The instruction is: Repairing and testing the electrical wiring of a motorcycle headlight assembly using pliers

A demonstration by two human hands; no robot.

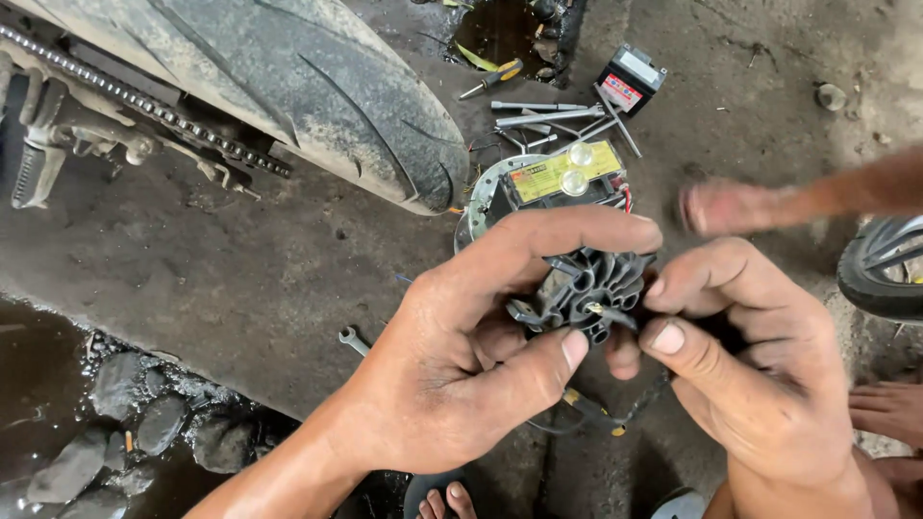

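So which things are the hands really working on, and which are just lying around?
In the hands:
- left hand and right hand hold the dark finned part
- its wire

Lying about:
- screwdriver
- small battery
- metal rods
- wrench
- motorcycle tyre
- another person's hand

Floor: dark, oil-stained concrete, gritty. Puddle w/ wet stones at lower left corner. Second puddle at top edge, debris in it. Paler, drier concrete at upper right. Daylight, flat, no hard shadows.
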